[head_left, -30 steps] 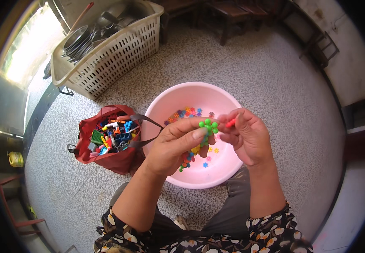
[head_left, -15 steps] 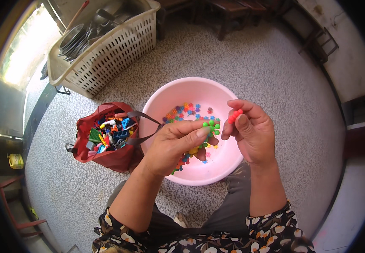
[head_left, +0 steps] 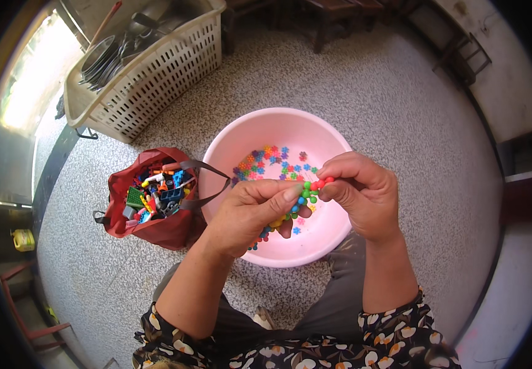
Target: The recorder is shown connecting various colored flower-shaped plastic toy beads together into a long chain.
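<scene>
My left hand pinches a chain of small knobbed, flower-shaped plastic pieces. Green and blue pieces show at its near end; yellow, red and other colours hang below the palm, partly hidden by the hand. Between the thumb and fingers of my right hand is a red knobbed piece, which touches the green end of the chain. Whether the two are locked together I cannot tell. Both hands are over a pink basin, where many loose flower-shaped pieces in mixed colours lie on the bottom.
A dark red cloth bag full of toy bricks stands left of the basin, its grey handle leaning over the rim. Behind it is a cream slatted basket of pans and utensils. Wooden stools stand at the back. My knees flank the basin.
My right hand has moved left with the red piece, from apart to touching the green end of the chain. The left hand still grips the chain.
</scene>
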Motion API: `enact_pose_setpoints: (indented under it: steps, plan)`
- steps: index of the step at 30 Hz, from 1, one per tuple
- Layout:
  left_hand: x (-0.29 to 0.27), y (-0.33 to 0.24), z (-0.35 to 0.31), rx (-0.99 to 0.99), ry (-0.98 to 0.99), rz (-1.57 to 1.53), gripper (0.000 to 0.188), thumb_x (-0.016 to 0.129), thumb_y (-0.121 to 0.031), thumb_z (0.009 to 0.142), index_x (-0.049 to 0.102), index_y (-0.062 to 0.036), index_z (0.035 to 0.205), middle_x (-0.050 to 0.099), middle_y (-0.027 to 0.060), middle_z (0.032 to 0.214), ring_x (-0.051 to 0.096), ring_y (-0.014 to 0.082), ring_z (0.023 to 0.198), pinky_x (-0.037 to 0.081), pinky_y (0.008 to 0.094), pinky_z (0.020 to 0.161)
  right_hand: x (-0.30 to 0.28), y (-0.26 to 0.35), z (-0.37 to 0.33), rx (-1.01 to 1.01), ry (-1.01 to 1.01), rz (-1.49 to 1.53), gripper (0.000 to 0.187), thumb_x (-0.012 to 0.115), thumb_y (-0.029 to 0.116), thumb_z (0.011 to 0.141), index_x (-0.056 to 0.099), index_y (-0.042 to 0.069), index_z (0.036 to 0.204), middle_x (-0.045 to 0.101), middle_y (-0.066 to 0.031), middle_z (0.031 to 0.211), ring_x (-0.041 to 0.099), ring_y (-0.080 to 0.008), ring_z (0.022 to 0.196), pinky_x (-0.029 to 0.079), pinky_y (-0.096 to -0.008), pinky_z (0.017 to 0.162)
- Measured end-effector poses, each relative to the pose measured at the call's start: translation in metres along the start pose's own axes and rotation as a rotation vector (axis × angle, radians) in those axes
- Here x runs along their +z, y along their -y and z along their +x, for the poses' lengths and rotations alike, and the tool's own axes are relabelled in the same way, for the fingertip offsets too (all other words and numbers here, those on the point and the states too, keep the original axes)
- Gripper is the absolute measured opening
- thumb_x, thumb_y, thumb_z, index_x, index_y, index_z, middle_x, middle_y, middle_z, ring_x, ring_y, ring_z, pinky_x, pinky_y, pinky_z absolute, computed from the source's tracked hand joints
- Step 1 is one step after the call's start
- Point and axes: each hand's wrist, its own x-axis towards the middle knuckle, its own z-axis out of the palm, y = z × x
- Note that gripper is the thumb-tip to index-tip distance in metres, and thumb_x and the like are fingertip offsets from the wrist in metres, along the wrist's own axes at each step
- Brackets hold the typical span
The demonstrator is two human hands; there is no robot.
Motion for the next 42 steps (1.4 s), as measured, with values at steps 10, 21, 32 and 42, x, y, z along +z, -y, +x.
enact_pose_setpoints:
  steps: [10, 21, 32, 42]
  plan:
    - [0.000, 0.005, -0.001, -0.081, -0.043, 0.007, 0.027, 0.058, -0.022, 0.083, 0.062, 0.0026, 0.093, 0.062, 0.0096, 0.076, 0.053, 0.0115, 0.058, 0.043, 0.0220, 0.052, -0.007, 0.004, 0.006, -0.174, 0.183, -0.283, 0.013, 0.064, -0.005, 0.069, 0.062, -0.002, 0.081, 0.063, -0.0091, 0.078, 0.059, -0.0174, 0.071, 0.046, -0.0261, 0.066]
    - [-0.016, -0.004, 0.009, 0.115, -0.078, -0.233, 0.043, 0.045, -0.032, 0.089, 0.043, -0.0020, 0.120, 0.056, 0.0046, 0.078, 0.055, 0.0157, 0.061, 0.047, 0.0291, 0.060, -0.005, -0.024, 0.012, 0.148, -0.159, 0.201, 0.022, 0.062, 0.014, 0.079, 0.060, 0.000, 0.096, 0.058, -0.0034, 0.078, 0.052, -0.0105, 0.064, 0.044, -0.0226, 0.062]
    - [-0.059, -0.032, 0.010, 0.256, 0.034, -0.791, 0.045, 0.040, -0.040, 0.090, 0.049, -0.0014, 0.110, 0.050, 0.0048, 0.085, 0.045, 0.0136, 0.072, 0.042, 0.0281, 0.065, -0.071, -0.265, -0.059, 1.118, -0.187, -0.178, 0.022, 0.060, 0.019, 0.079, 0.058, 0.005, 0.096, 0.057, -0.0045, 0.081, 0.054, -0.0123, 0.065, 0.045, -0.0253, 0.051]
    - [-0.063, -0.042, -0.005, 0.387, -0.287, -0.584, 0.046, 0.028, -0.043, 0.092, 0.033, -0.0156, 0.128, 0.048, 0.0067, 0.079, 0.042, 0.0132, 0.055, 0.038, 0.0257, 0.048, -0.052, -0.381, -0.062, 0.721, 0.077, -0.969, 0.038, 0.063, 0.018, 0.072, 0.056, 0.006, 0.107, 0.059, -0.0152, 0.100, 0.054, -0.0297, 0.098, 0.041, -0.0355, 0.088]
